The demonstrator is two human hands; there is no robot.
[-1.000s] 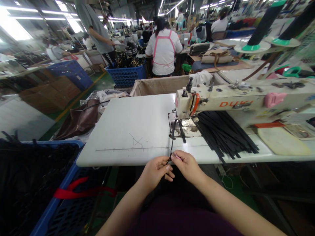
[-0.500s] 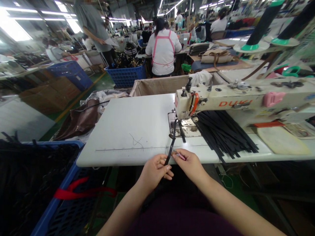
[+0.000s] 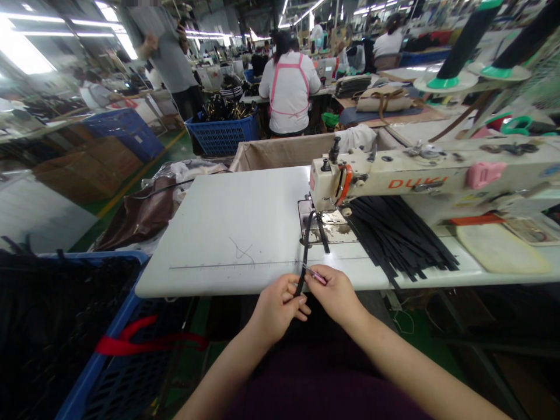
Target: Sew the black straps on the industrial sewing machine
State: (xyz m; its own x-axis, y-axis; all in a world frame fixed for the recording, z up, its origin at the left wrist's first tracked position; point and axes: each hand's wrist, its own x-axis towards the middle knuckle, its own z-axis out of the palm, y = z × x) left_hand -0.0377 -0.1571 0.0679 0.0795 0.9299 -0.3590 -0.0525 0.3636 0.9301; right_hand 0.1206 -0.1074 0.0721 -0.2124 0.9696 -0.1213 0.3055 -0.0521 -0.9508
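Observation:
My left hand is closed on the lower end of a narrow black strap, just past the table's front edge. The strap runs up to the sewing machine, where its far end lies by the presser foot. In my right hand are small pink-handled thread snips, their metal tip against the strap. How far the blades are apart is too small to tell. A second short black strap lies on the needle plate. Many similar black straps are piled under the machine arm.
Loose thread lies on the white table, above a printed ruler line. A blue crate with black strips stands at the left, a red band across it. A yellow pad sits at the right. Ahead, a person in a pink-strapped apron sits.
The snips' metal tip shows more clearly at the strap, which hangs straighter. Both hands have barely moved. The standing person at the back left has raised a hand.

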